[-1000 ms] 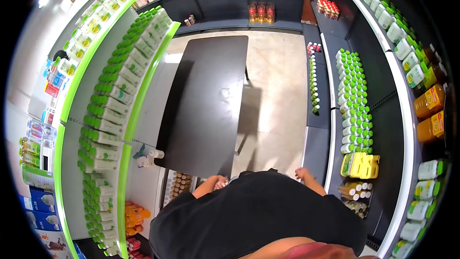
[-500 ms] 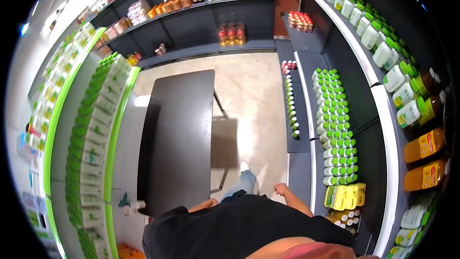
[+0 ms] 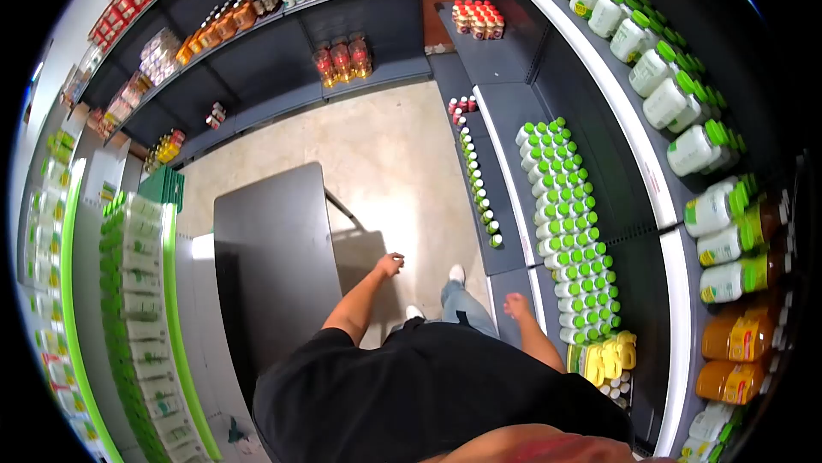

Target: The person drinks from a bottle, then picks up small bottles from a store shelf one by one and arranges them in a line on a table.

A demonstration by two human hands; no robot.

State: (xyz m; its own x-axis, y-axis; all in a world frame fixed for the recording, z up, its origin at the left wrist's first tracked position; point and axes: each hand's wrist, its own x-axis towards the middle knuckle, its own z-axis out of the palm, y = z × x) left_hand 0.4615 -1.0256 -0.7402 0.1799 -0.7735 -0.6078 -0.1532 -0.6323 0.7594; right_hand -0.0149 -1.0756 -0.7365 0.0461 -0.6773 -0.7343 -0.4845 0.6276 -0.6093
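Note:
My left hand is out in front of me over the floor, just right of the dark table. Its fingers are loosely curled and I see nothing in them. On my other side, my right hand hangs by the low right shelf, a little blurred, its fingers also drawn in with no object showing. The nearest goods to it are white bottles with green caps, standing in rows on that shelf. Neither hand touches the table or any bottle.
Yellow jugs stand at the near end of the right shelf. Large amber bottles line the upper right shelf. Green-edged shelving runs along the left. A green crate sits beyond the table; dark shelves cross the back.
I have stepped forward and the view has turned, so the shelves shift leftward. My left hand has swung up and forward from beside the table. The right hand stays at my side.

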